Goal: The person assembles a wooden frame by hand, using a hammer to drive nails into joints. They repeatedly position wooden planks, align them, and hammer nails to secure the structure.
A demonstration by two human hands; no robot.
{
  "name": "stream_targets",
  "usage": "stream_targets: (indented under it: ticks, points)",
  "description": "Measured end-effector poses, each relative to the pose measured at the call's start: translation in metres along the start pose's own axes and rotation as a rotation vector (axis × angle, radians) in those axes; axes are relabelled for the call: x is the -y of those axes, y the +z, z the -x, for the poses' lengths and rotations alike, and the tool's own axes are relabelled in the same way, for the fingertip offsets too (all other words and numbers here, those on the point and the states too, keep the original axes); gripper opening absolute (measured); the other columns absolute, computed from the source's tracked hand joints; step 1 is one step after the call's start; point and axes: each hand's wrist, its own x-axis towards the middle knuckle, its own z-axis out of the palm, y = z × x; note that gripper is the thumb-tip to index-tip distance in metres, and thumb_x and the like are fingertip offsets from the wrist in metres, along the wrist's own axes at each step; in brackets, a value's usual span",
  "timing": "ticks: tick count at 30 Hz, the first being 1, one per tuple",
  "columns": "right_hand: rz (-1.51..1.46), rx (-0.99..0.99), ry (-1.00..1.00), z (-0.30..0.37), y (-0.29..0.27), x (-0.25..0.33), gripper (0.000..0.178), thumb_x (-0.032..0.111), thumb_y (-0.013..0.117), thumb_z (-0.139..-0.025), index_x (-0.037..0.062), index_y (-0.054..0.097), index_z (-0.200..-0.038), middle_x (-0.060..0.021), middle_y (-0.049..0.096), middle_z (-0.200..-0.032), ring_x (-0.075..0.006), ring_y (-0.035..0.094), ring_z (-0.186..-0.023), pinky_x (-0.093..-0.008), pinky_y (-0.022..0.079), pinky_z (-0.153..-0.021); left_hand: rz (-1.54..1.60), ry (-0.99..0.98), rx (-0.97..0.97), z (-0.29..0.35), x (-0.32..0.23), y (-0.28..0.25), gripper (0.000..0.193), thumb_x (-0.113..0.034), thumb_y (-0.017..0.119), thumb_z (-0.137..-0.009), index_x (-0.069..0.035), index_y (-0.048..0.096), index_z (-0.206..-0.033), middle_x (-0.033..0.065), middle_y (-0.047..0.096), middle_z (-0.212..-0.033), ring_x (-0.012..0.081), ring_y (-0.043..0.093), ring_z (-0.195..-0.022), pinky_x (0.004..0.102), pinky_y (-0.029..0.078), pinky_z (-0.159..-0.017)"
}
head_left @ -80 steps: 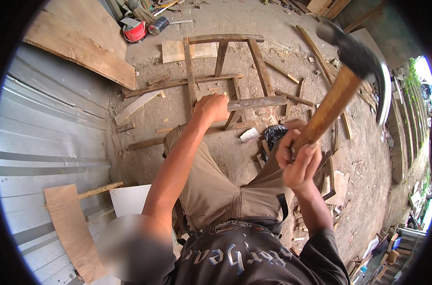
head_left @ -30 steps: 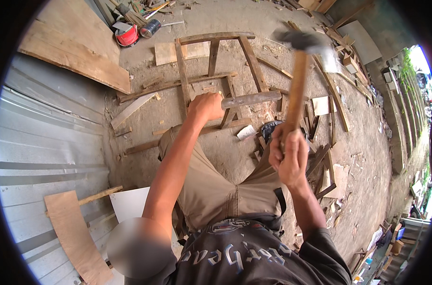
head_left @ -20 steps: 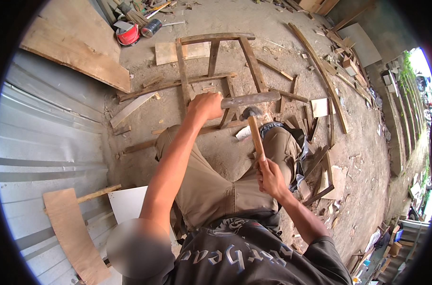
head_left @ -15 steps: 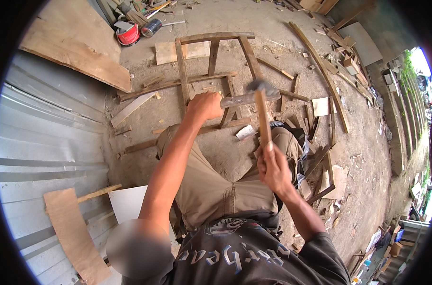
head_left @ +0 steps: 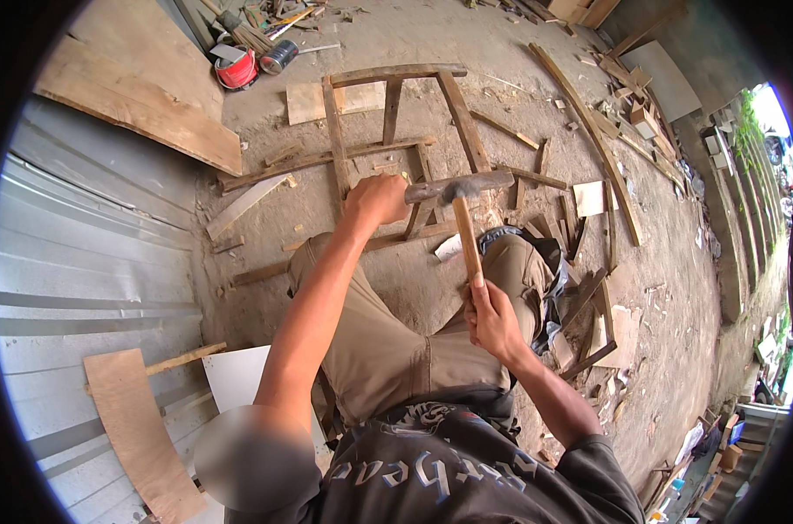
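My left hand (head_left: pixel 379 199) is closed round the left end of the near bar of a wooden frame (head_left: pixel 338 144). The frame is made of rough brown slats and stands in front of my knees. In my right hand (head_left: pixel 494 321) is a hammer (head_left: pixel 469 237), its pale wooden handle gripped near the lower end. The dark hammer head lies over the middle of the near bar (head_left: pixel 494 181), slightly blurred. Whether the head touches the wood I cannot tell. Part of the bar's left end is hidden by my left fingers.
Loose wood strips (head_left: pixel 353 153) lie under and around the frame. A long batten (head_left: pixel 588 140) and scrap pieces spread on the right. At the far left are a red bucket (head_left: pixel 236 70) and a tin can (head_left: pixel 279 54). Corrugated metal sheet (head_left: pixel 99 262) lines the left.
The hammer head has come down and to the left onto or just over the near bar. My right hand has moved slightly lower. My left hand keeps its hold.
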Motion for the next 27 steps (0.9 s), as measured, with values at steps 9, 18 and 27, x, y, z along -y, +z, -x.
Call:
stream_targets:
  ticks: [9,18,27]
  points:
    - [0.002,-0.042,-1.003,-0.009,0.012,0.066,0.043,0.041,0.037,-0.105,0.0017,0.05,-0.095,0.0036,0.042,-0.064,-0.0048,0.036,-0.05,-0.0235,0.029,-0.044,-0.003,-0.087,0.082,0.007,-0.005,-0.003,0.026,-0.017,0.064,-0.072,-0.001,0.071,-0.091,0.0218,0.071,-0.092,0.0376,0.07,-0.087,0.0461,0.056,-0.079]
    - [-0.073,-0.018,-0.059,0.012,0.001,0.024,0.041,0.044,0.038,-0.105,0.0043,0.048,-0.099,0.0031,0.038,-0.063,-0.0053,0.036,-0.049,-0.024,0.031,-0.042,0.006,-0.009,-0.019,0.005,0.0,0.003,0.026,-0.017,0.065,-0.067,0.001,0.071,-0.085,0.0259,0.069,-0.085,0.0394,0.07,-0.082,0.0477,0.055,-0.076]
    - [0.163,-0.097,-0.722,-0.034,0.006,0.004,0.043,0.045,0.035,-0.105,0.0044,0.047,-0.098,0.006,0.039,-0.063,-0.0022,0.035,-0.049,-0.0188,0.027,-0.042,0.005,-0.134,0.125,0.009,-0.017,-0.008,0.029,-0.019,0.067,-0.071,0.001,0.071,-0.092,0.0229,0.07,-0.091,0.0373,0.07,-0.088,0.0451,0.056,-0.08]
